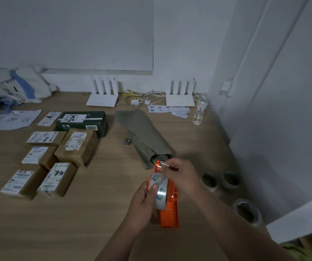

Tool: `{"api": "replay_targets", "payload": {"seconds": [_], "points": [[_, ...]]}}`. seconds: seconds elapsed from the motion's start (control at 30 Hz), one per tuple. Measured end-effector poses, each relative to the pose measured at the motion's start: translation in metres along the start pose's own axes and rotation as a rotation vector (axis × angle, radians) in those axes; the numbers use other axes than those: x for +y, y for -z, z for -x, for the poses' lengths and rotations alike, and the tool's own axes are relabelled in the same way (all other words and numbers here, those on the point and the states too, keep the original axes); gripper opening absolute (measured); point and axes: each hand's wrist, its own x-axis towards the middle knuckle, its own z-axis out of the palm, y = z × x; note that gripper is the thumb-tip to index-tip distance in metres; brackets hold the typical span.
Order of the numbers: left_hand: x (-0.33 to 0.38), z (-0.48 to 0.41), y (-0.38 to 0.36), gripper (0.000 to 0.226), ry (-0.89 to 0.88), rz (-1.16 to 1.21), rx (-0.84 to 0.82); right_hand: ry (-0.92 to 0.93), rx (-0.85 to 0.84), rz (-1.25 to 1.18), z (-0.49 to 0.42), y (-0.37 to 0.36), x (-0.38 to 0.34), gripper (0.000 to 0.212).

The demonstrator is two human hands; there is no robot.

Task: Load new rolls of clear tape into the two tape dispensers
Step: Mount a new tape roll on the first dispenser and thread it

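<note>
**Trainee:** Right forearm [226, 223] and left forearm [117, 240] reach in from the lower edge. What do the hands hold?

**Instructor:** Left hand [142, 202] grips the roll of clear tape [160, 193] seated in the orange dispenser [170, 213], thumb pressed on the roll's face. Right hand [181, 174] pinches the free tape end [163, 163] at the dispenser's front lip. The unit sits over the right part of the table [95, 213]. Whether it rests on the surface cannot be told.

**Trainee:** Status of the first load?

**Instructor:** Roll appears mounted. Threading the tape end across the front edge is judged to be the step in hand (contact with the cutter cannot be confirmed).

**Trainee:** And the second dispenser?

**Instructor:** Not identifiable. Something shows in the mouth of the grey-green bag [142, 132] just beyond the dispenser, but what it is cannot be told. Treat the second load as outstanding, so roughly half the task remains.

**Trainee:** Supplies?

**Instructor:** Three spare rolls [209, 181] lie on the table to the right, two side by side and one nearer. Labelled parcels [76, 147] lie well apart on the left. Two routers [102, 99] and a water bottle [199, 112] stand by the far wall
</note>
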Motion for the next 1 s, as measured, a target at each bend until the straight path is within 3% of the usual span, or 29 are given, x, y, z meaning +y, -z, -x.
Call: {"api": "replay_targets", "payload": {"seconds": [0.3,0.57,0.9,1.0], "points": [[0.002,-0.003,0.001,0.033,0.012,0.028,0.045,0.1,-0.075,0.176,-0.016,0.007,0.004,0.034],[0.004,-0.002,-0.004,0.037,0.04,0.012,0.069,0.093,-0.033,0.069,-0.022,0.01,-0.003,0.003],[0.002,0.003,0.0,0.038,0.052,-0.013,-0.01,0.137,-0.01,0.105,-0.03,0.009,-0.013,0.01],[0.003,0.002,0.001,0.026,0.025,-0.024,0.043,0.175,0.026,0.149,-0.033,0.008,-0.017,0.011]]}}
